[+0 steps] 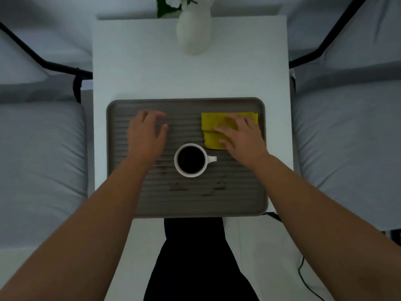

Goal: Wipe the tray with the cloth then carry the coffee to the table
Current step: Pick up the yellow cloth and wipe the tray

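Head view: grey ribbed tray on white table. Right hand lies flat on folded yellow cloth at tray's far right part, fingers straight. Left hand over tray's left part, fingers relaxed, holding nothing. White cup of coffee stands on tray between forearms. Brown stains near tray's front. White vase at table's far end.

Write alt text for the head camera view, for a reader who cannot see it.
Seen from above, a person's right hand rests on a folded yellow cloth at the far right of a ridged grey tray, while the left hand hovers open over its left side. A white cup of black coffee stands mid-tray, brown stains nearer the viewer. A white vase stands beyond on the white table.
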